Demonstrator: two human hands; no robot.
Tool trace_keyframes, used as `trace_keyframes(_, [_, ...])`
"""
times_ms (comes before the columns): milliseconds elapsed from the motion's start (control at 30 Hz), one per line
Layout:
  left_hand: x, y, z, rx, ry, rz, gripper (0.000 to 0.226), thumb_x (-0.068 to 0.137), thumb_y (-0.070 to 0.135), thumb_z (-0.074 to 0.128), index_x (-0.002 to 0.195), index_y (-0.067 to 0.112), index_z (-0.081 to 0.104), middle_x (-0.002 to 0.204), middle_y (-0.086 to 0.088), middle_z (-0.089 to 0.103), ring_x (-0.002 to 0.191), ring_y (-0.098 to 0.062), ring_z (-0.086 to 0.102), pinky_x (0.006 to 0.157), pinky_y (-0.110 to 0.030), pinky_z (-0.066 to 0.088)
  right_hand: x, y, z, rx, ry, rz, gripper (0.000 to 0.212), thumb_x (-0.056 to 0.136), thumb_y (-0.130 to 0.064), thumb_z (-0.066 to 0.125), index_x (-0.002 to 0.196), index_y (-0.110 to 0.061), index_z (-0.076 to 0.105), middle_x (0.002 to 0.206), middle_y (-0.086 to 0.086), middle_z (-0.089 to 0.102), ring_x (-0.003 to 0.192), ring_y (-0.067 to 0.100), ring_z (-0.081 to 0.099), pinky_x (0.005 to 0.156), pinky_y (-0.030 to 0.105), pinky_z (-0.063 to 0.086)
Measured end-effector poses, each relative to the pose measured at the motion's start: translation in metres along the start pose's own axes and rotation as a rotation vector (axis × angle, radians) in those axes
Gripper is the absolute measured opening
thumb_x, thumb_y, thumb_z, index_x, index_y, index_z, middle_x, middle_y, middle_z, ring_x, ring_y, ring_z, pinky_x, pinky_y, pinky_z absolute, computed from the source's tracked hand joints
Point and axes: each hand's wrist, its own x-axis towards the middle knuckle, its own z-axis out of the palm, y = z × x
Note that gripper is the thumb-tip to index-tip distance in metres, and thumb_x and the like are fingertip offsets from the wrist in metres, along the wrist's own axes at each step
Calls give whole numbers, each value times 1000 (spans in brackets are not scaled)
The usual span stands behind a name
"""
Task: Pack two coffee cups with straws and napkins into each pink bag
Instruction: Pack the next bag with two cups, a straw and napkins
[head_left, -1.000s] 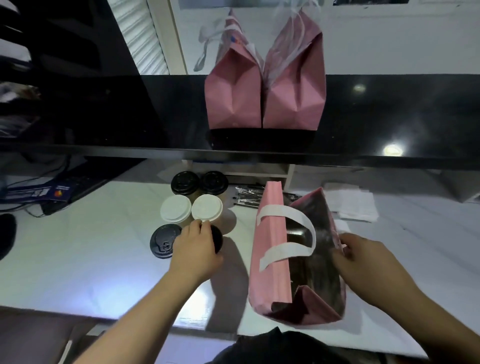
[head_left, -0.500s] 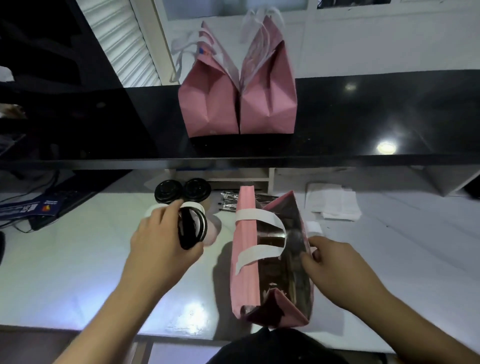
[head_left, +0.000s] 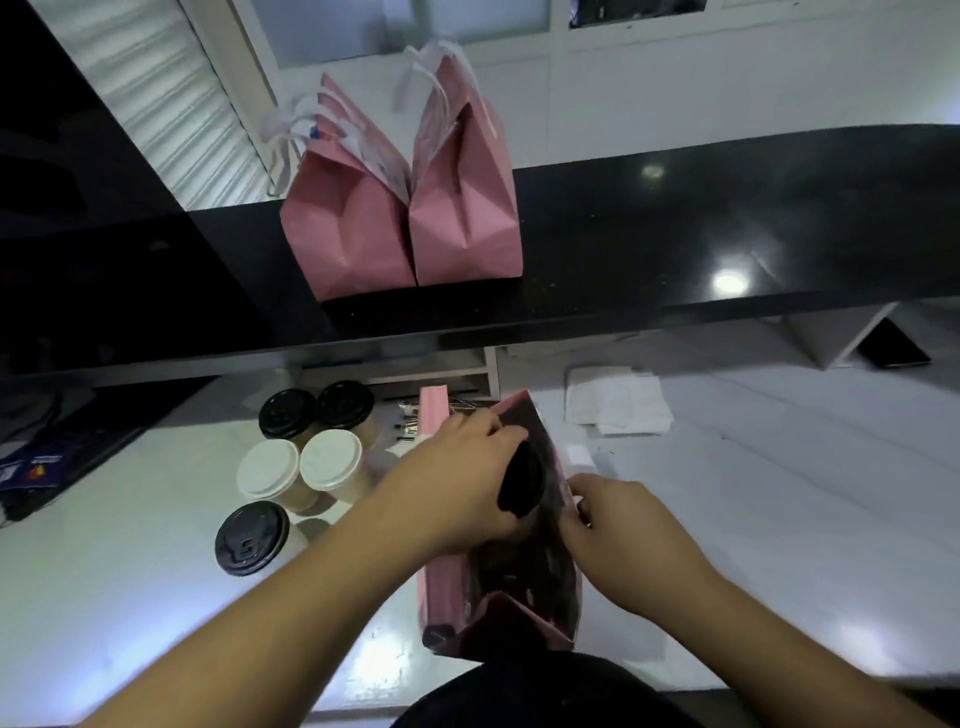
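Observation:
An open pink bag (head_left: 441, 587) stands on the white counter (head_left: 130, 597) in front of me. My left hand (head_left: 452, 488) grips a black-lidded coffee cup (head_left: 522, 486), tilted over the bag's mouth. My right hand (head_left: 618, 530) pinches the bag's right edge and holds it open. Left of the bag stand several more cups: one black-lidded cup (head_left: 252, 538) nearest, two white-lidded cups (head_left: 298, 467), two black-lidded cups (head_left: 317, 408) behind. Wrapped straws (head_left: 408, 421) lie behind the bag. White napkins (head_left: 615, 400) lie to the right.
Two filled pink bags (head_left: 405, 228) stand side by side on the raised black ledge (head_left: 727, 234) behind the counter. Dark items and cables (head_left: 47, 452) lie at the far left of the counter.
My left hand lifted a black-lidded cup from the group and carried it right, over the open bag. My right hand stayed on the bag's right edge.

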Motion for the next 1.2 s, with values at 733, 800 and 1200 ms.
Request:
trace_keyframes(733, [62, -14, 94, 31, -178, -71, 74, 87, 21, 78, 151, 15, 41, 149, -15, 43, 133, -37, 44, 108, -49, 49, 9, 0, 5, -61, 25, 29, 19, 100, -32, 48, 82, -29, 52, 64, -3, 58, 57, 14, 56, 47, 22, 33])
trace_keyframes(800, [60, -13, 91, 49, -169, -64, 73, 89, 20, 77, 152, 15, 40, 148, -15, 42, 135, -37, 43, 109, -48, 48, 9, -3, 5, -72, 43, 36, 21, 100, -32, 47, 80, -30, 49, 63, -4, 56, 55, 12, 55, 46, 20, 30])
trace_keyframes(1200, [-33, -70, 42, -436, 723, -194, 10, 100, 29, 55, 110, 27, 55, 109, 13, 53, 97, -8, 53, 81, -19, 44, 16, -9, 11, -81, 104, 25, 18, 98, -34, 51, 82, -30, 58, 54, -7, 60, 49, 9, 57, 42, 22, 36])
